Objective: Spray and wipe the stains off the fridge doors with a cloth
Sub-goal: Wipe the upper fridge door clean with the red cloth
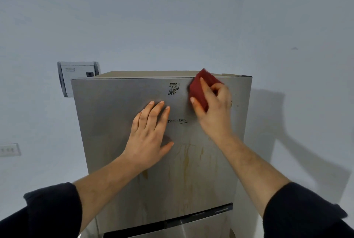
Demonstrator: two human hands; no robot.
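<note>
Head view shows the right hand (212, 107) with its grip curled round a red cloth (199, 90), pressing it against the upper fridge door (115, 161) near the top edge, just right of a black stain (173, 88). The left hand (151, 132) lies flat on the door with straight fingers, its grip released, above yellow drip streaks (186, 161) running down the door.

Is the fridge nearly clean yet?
Not yet. The right hand holds the red cloth against the top of the upper door; the left hand presses flat on it. Nothing looks clearly finished: the black mark beside the cloth and yellow drips lower down are left.
</note>
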